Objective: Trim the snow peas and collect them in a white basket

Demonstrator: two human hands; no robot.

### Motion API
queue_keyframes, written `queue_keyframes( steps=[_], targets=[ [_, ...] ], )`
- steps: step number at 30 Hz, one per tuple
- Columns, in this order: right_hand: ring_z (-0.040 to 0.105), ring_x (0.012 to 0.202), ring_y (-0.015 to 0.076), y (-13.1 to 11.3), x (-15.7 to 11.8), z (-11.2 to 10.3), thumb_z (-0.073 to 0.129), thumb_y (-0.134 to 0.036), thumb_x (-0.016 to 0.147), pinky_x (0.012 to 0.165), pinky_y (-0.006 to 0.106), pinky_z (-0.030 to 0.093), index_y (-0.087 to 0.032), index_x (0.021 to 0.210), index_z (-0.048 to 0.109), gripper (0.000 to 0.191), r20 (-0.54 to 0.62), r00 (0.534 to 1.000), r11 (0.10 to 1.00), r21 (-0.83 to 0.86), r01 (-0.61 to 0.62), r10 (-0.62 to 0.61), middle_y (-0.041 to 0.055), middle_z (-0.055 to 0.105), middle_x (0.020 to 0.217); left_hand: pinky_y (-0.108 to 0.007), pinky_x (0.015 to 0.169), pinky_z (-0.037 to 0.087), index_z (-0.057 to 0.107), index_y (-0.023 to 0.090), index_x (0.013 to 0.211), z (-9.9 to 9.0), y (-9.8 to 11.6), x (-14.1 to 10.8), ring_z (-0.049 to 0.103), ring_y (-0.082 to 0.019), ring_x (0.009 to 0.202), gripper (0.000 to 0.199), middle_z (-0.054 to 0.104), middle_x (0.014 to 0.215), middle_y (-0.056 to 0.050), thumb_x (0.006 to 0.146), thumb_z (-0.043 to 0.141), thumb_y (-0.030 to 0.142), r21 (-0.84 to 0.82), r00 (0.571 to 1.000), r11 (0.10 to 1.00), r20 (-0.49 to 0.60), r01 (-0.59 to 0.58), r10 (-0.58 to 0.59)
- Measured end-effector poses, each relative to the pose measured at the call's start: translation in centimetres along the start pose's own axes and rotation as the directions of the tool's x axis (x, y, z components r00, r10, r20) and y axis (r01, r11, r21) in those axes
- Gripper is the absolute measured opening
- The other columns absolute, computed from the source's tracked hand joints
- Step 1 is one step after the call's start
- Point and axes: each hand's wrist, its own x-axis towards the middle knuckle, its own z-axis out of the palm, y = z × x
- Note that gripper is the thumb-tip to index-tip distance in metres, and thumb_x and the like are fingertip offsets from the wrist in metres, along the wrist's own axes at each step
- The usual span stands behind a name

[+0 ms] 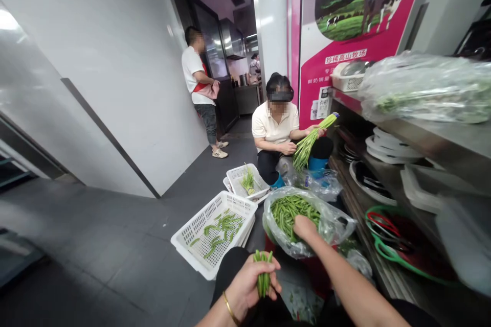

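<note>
My left hand (258, 278) is wrapped round a small upright bunch of green beans (263, 282), above my lap. My right hand (305, 228) reaches into a clear plastic bag (337, 225) filled with green beans (289, 209). Its fingers are curled down among the beans, and their tips are hidden, so what they grip cannot be made out. To the left of the bag, a white perforated basket (192, 258) holds scattered green beans (226, 222).
Opposite, a seated person (275, 125) holds long green stalks (307, 148). Behind my basket is a smaller white basket (259, 171). A metal shelf (433, 138) with bags and dishes runs along the right. Another person (194, 74) stands by the doorway.
</note>
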Motion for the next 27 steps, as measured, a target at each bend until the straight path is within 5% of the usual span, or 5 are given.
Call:
queue_keyframes(
  steps=[7, 11, 18, 24, 27],
  targets=[
    [0.066, 0.096, 0.028, -0.7, 0.3, 0.8, 0.063, -0.023, 0.076, 0.078, 0.031, 0.048, -0.013, 0.085, 0.071, 0.016, 0.057, 0.998, 0.999, 0.017, 0.04, -0.041, 0.0186, 0.07, 0.096, -0.017, 0.037, 0.008, 0.041, 0.019, 0.066, -0.7, 0.2, 1.2, 0.021, -0.002, 0.034, 0.035, 0.035, 0.045, 0.008, 0.059, 0.073, 0.028, -0.052, 0.991, 0.99, -0.015, 0.13, -0.131],
    [0.065, 0.097, 0.0267, -0.1, 1.1, 1.4, 0.06, -0.013, 0.073, 0.081, 0.03, 0.046, -0.012, 0.085, 0.069, 0.015, 0.03, 0.999, 0.996, 0.08, 0.028, -0.03, 0.0183, 0.07, 0.097, -0.018, 0.038, 0.005, 0.039, 0.02, 0.068, -0.7, 0.0, 2.2, 0.019, -0.002, 0.035, 0.04, 0.034, 0.045, 0.009, 0.059, 0.076, 0.033, -0.024, 0.991, 0.991, -0.012, 0.13, -0.13],
    [0.064, 0.082, 0.0218, 3.9, 2.2, -1.6, 0.053, -0.013, 0.071, 0.077, 0.029, 0.045, -0.015, 0.064, 0.054, 0.007, -0.121, 0.992, 0.925, 0.38, 0.026, 0.022, 0.0092, 0.066, 0.074, -0.018, 0.039, 0.006, 0.037, 0.019, 0.066, -1.0, 0.2, 3.5, 0.017, -0.001, 0.036, 0.045, 0.029, 0.045, 0.011, 0.061, 0.078, 0.035, -0.062, 0.992, 0.99, 0.021, 0.126, -0.125],
    [0.064, 0.065, 0.0163, 1.2, -1.3, -2.2, 0.044, -0.034, 0.082, 0.062, 0.028, 0.054, -0.019, 0.083, 0.045, 0.015, -0.228, 0.973, 0.645, 0.749, 0.148, 0.042, -0.0006, 0.057, 0.065, -0.017, 0.038, 0.015, 0.056, 0.013, 0.081, 1.2, 0.5, 3.8, 0.028, -0.002, 0.036, 0.035, 0.04, 0.047, 0.008, 0.064, 0.077, 0.035, -0.047, 1.0, 0.999, -0.028, -0.004, 0.003],
    [0.066, 0.061, 0.0153, -1.1, -4.8, -1.5, 0.055, -0.042, 0.08, 0.058, 0.028, 0.057, -0.02, 0.085, 0.045, 0.024, -0.189, 0.982, 0.272, 0.944, 0.189, -0.026, -0.0016, 0.06, 0.065, -0.019, 0.04, 0.026, 0.06, 0.011, 0.097, 2.1, 1.1, 4.2, 0.039, -0.004, 0.041, 0.043, 0.057, 0.062, 0.002, 0.066, 0.076, 0.035, -0.045, 0.981, 0.984, -0.103, -0.171, 0.165]
  ],
)
